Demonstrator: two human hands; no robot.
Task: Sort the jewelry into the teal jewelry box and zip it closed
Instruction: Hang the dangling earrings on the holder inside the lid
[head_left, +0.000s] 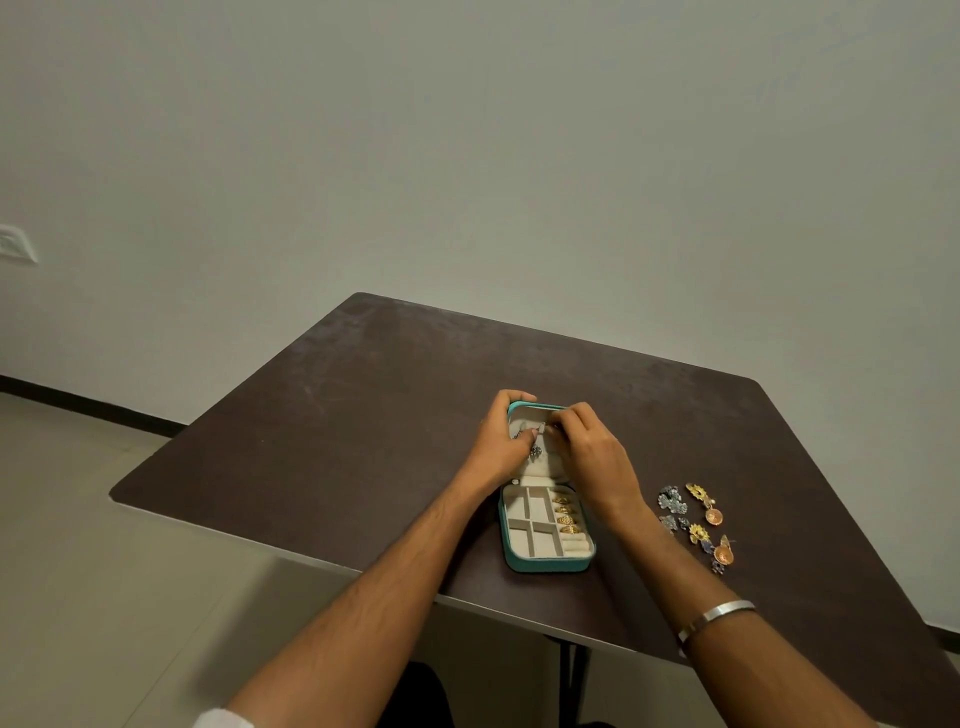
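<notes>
Teal jewelry box (545, 564) lies open near front edge of tabletop (363, 415), gold rings (566, 515) in roll slots. Left hand (501, 441) steadies lid (524, 408); right hand (592, 457) fingers pinch small earring, too small to identify. Loose earrings (698, 522) wait right of box. Risks: tiny piece slips from pinch, lid tips under pressure, forearm sweeps pile off tabletop.

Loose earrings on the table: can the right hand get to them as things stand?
Probably yes. The loose earrings lie uncovered just right of the right hand, nothing between them; that hand is busy at the teal jewelry box lid though.
</notes>
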